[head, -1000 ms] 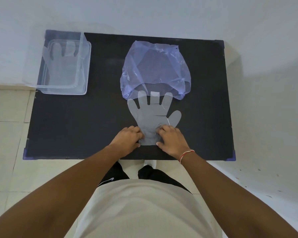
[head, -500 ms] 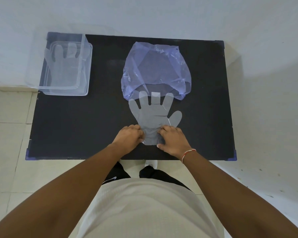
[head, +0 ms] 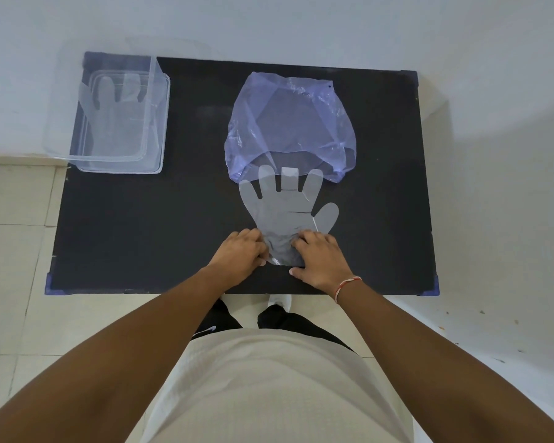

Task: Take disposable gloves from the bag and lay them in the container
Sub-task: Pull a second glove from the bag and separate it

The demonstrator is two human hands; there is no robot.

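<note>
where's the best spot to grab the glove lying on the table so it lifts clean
Grip the glove at its cuff, from the near edge, where the left hand and right hand already bunch it. Its fingertips lie at the mouth of the bag, so pulling toward yourself likely frees them.

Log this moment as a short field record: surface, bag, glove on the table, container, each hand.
surface: black table
bag: translucent purple bag, lying flat, mouth toward the person
glove: clear glove, flat on the table, fingertips just inside the bag's mouth
container: clear container at the table's far left corner, holding a stored glove
left hand: left hand pinching the glove's cuff
right hand: right hand pinching the cuff's other side
</note>
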